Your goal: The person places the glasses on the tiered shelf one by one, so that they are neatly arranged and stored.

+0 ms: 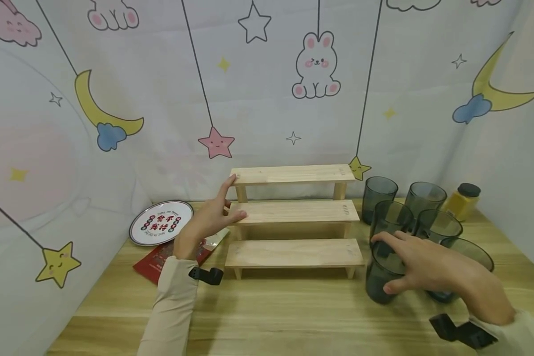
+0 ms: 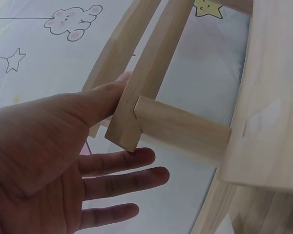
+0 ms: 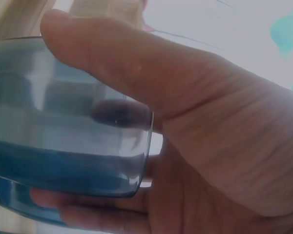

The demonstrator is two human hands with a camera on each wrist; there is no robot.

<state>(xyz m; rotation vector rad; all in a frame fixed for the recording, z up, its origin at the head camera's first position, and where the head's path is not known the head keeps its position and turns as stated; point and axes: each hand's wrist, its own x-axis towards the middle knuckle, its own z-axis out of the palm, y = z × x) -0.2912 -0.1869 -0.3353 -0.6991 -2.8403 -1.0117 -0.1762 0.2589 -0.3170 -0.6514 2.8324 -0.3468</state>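
Observation:
A three-step wooden shelf [image 1: 293, 254] stands in the middle of the table. At its left end is my left hand [image 1: 206, 220], index finger touching the top step's edge, thumb beside the middle step. The left wrist view shows that thumb against a slat, with other fingers straight beside it. To the right, my right hand [image 1: 436, 262] grips a grey tinted drinking glass [image 1: 377, 284], the front-left one in a group. Thumb and fingers lie on opposite sides of this glass [image 3: 63, 165] in the right wrist view; its base is out of sight there.
Several matching glasses [image 1: 379, 195] stand close around the held one. Behind them is a yellow bottle [image 1: 462, 202] with a black cap. Left of the shelf, a round white plate [image 1: 149, 237] with red lettering overlaps a red packet [image 1: 149, 264]. A printed curtain [image 1: 267, 99] hangs behind.

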